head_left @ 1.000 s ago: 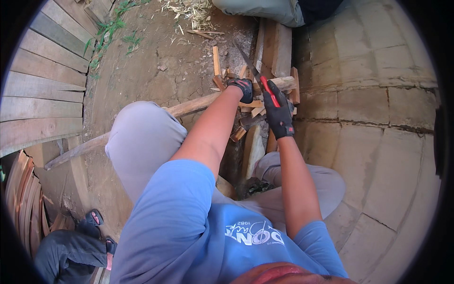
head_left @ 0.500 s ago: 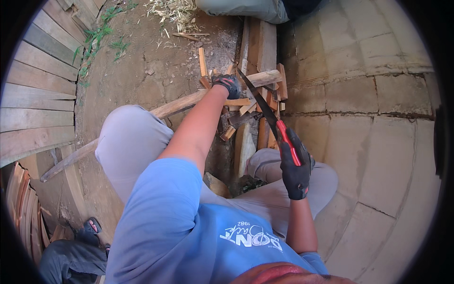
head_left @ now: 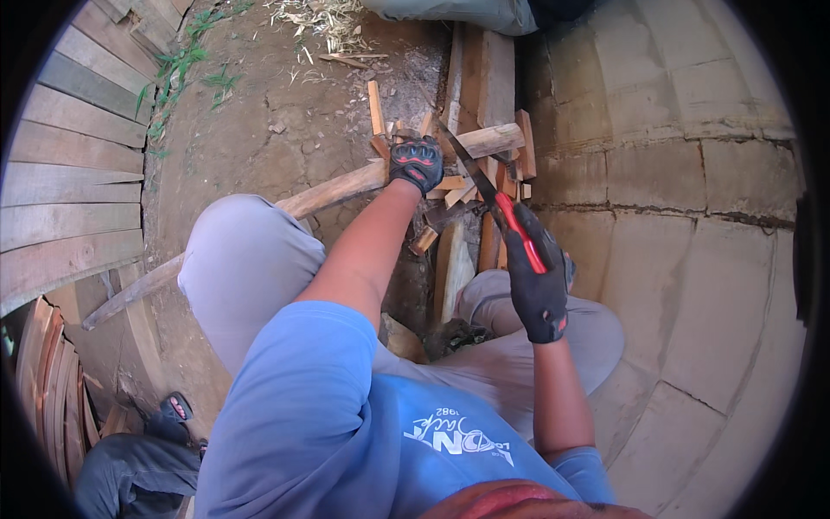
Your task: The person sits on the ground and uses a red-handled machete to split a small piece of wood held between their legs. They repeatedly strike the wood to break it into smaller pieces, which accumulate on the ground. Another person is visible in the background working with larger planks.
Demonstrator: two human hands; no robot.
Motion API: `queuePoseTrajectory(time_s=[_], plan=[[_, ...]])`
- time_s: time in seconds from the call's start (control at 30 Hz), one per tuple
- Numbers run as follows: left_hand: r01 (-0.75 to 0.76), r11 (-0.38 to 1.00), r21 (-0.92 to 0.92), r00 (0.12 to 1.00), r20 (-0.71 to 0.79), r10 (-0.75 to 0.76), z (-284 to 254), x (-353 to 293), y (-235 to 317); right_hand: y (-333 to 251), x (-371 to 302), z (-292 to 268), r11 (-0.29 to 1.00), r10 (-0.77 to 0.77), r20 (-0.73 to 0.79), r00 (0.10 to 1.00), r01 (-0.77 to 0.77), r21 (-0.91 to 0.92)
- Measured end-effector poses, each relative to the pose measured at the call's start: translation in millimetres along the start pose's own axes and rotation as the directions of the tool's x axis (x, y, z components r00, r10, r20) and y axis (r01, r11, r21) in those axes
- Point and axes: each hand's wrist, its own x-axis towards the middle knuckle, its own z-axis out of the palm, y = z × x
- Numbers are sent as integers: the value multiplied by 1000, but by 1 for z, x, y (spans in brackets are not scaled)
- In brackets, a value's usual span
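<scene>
A long, pale wooden pole runs slantwise past my left knee, its far right end lying over a heap of offcuts. My left hand, in a black and red glove, is closed over the pole near that end. In my right hand, also gloved, is the red handle of a handsaw. The dark blade slants up and left across the pole, just right of my left hand. Whether its teeth bite into the wood cannot be made out. Short wood offcuts lie under and around the pole end.
A thick timber beam stretches away ahead, near another person's leg. Wood shavings litter the dirt. Planks line the left, above another person's sandalled foot. A block wall rises on the right.
My left hand has rolled on the pole, so its back now faces up. My right hand has pushed the saw slightly forward and left. The whole view has shifted a little.
</scene>
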Motion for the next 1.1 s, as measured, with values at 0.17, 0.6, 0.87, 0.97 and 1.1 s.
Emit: queuePoseTrajectory(time_s=[0.17,0.6,0.87,0.97,1.1], plan=[[32,998,-46,998,53,-30,1,7,0,13,52,49,995,-88,-52,995,86,-50],[58,993,-106,991,127,-44,-11,5,6,57,183,169,996,-51,-103,993,58,65],[32,996,-86,999,-22,-34,7,2,-12,59,168,174,982,-106,-96,990,119,149],[6,995,-95,1000,16,-5,-6,0,1,63,171,164,990,-66,-72,995,75,121],[-7,994,-107,1000,0,7,-5,-6,2,44,176,153,997,17,-27,999,-15,71]])
